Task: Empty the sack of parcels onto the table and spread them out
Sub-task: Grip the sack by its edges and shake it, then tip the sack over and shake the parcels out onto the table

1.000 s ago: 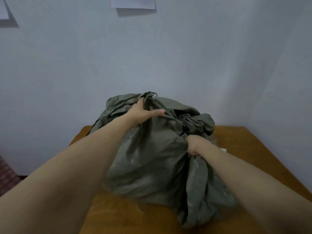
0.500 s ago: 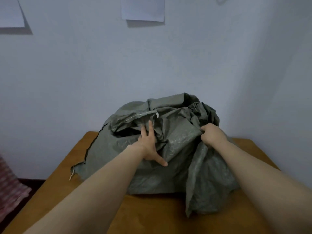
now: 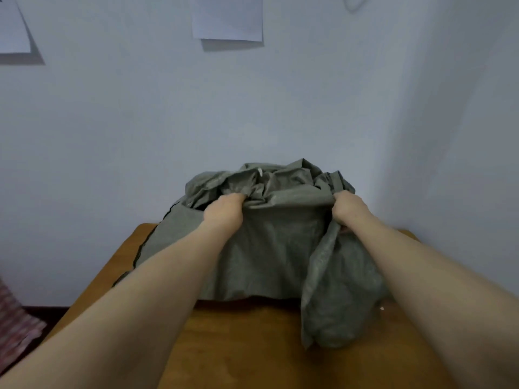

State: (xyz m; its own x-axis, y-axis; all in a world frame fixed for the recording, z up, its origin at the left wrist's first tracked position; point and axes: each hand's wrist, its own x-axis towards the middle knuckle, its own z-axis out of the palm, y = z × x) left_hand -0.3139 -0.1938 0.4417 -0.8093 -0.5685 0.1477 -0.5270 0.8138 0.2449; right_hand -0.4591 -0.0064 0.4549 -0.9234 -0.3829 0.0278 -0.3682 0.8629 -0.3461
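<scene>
A bulky grey-green woven sack [image 3: 269, 254] lies on the wooden table [image 3: 247, 349], bunched at the top near the wall. My left hand [image 3: 224, 210] grips a fold of the sack at its upper left. My right hand [image 3: 346, 207] grips the gathered fabric at its upper right. The cloth between my hands is pulled taut. A loose flap of the sack hangs down toward the front right. No parcels show; the sack hides whatever is inside.
A pale wall [image 3: 252, 108] stands right behind the table, with a corner at the right. Paper sheets [image 3: 227, 16] hang on the wall. A striped red cloth [image 3: 14, 327] lies on the floor to the left. Bare tabletop lies in front of the sack.
My left hand, flat on the sack before, has moved up and closed on a fold. My right hand keeps its grip. The sack's top has been pulled wider between my hands.
</scene>
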